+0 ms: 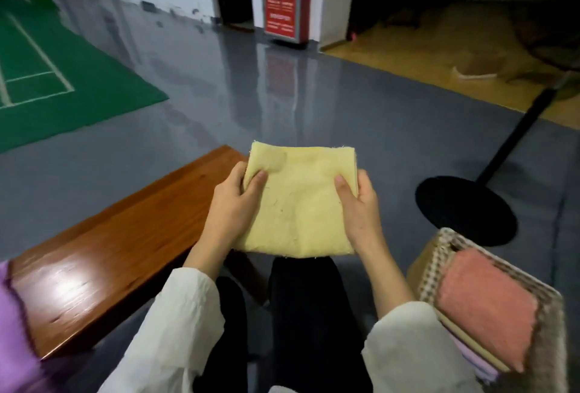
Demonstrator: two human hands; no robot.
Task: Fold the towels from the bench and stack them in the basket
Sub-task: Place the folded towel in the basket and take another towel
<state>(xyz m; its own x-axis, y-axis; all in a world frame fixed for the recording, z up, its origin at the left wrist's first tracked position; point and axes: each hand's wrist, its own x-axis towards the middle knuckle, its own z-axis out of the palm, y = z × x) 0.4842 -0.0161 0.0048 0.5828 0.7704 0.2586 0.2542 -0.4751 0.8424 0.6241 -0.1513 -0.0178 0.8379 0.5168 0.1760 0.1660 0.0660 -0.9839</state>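
- Holding: pale yellow square folded terry towel [301,207], pinched at its two side edges by the left hand [233,201] and the right hand [361,204]. Each grip is narrow, thumb pressed on top, the other fingers hidden beneath.
- Position: in the air over the person's dark-trousered knees, left of and beyond the woven basket with checked lining [433,270], touching neither the basket nor the tabletop.
- Bearing: the basket lies right of and nearer than the towel. The right hand is the closer one. The towel is near square, slightly longer running away from the person.
- Basket contents: salmon-pink folded towel [483,308] topmost, paler layers beneath; judged a flat landing surface.
- Far left of basket: reddish-brown wooden tabletop [125,235], with a purple cloth [12,330] at its near end, likely a towel not yet folded.
- Beyond basket: black round stand base [464,210] on the grey floor [282,104].
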